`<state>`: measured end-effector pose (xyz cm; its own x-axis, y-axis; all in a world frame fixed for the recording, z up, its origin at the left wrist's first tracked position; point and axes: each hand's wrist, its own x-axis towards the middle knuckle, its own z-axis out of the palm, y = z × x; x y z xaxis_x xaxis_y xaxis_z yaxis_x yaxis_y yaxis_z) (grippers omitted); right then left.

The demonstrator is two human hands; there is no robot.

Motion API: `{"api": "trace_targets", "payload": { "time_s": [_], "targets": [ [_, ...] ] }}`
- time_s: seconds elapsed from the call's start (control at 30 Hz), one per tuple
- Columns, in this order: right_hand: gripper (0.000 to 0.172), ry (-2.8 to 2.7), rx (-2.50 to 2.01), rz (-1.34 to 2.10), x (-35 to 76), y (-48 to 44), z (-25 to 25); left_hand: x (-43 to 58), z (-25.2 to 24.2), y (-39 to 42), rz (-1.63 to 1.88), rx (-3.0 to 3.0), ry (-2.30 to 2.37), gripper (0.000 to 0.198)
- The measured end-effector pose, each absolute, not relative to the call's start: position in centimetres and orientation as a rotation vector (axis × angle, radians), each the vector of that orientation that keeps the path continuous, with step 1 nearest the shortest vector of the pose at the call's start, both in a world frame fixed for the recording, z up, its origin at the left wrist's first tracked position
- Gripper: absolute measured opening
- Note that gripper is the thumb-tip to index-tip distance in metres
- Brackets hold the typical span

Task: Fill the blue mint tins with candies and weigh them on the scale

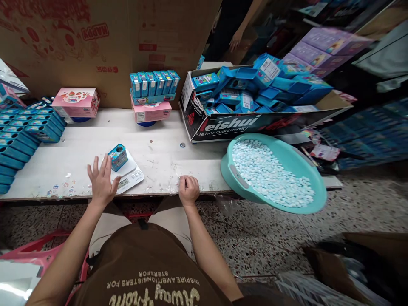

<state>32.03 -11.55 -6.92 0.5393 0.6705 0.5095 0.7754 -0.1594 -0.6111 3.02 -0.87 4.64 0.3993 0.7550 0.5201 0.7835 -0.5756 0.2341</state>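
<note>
A small blue box (119, 158) with a round hole in its top stands on a white digital scale (134, 177). Beside them, my left hand (102, 180) is open with its fingers spread, the fingertips close to the box's left side. I cannot tell whether they touch it. At the table's front edge my right hand (188, 190) is closed in a fist, and what it holds, if anything, is hidden. To its right sits a turquoise basin (231, 180) with many small pale blue and white candies (270, 170) in it.
Rows of blue boxes (19, 136) stand at the left. Pink boxes (76, 102) and a display of upright blue packs (154, 83) are at the back. A black carton (223, 127) heaped with blue boxes is behind the basin. Another person's hand (236, 40) shows beyond the cardboard.
</note>
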Motion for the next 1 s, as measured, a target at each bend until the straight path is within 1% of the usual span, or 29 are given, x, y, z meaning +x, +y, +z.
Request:
{"api": "trace_targets", "payload": {
  "time_s": [0.1,0.17,0.4,0.53,0.67,0.83,1.0],
  "targets": [
    [0.023,-1.187,-1.883,-0.147,32.1,-11.6,-7.0,2.2,4.3,-1.8,-1.151,-2.392,-1.531,0.077],
    [0.022,-1.18,-1.885,-0.139,32.1,-11.6,-7.0,0.9,3.7,-2.8,-1.258,-2.264,-1.583,0.076],
    [0.024,-1.132,-1.901,-0.099,31.9,-11.7,-7.2,-3.7,0.6,-5.6,-1.136,-2.317,-1.751,0.071],
    [0.025,-1.134,-1.908,-0.114,31.9,-11.6,-7.3,-4.8,0.2,-5.6,-1.111,-2.277,-1.809,0.066],
    [0.025,-1.122,-1.903,-0.119,31.9,-11.6,-7.5,-4.7,1.3,-3.6,-1.131,-2.316,-1.719,0.064],
    [0.026,-1.138,-1.9,-0.116,31.9,-11.8,-7.7,-3.9,4.0,-0.6,-1.09,-2.374,-1.64,0.053],
    [0.028,-1.198,-1.891,-0.141,31.8,-12.1,-7.5,-2.0,6.5,0.1,-1.119,-2.425,-1.579,0.047]
  ]
}}
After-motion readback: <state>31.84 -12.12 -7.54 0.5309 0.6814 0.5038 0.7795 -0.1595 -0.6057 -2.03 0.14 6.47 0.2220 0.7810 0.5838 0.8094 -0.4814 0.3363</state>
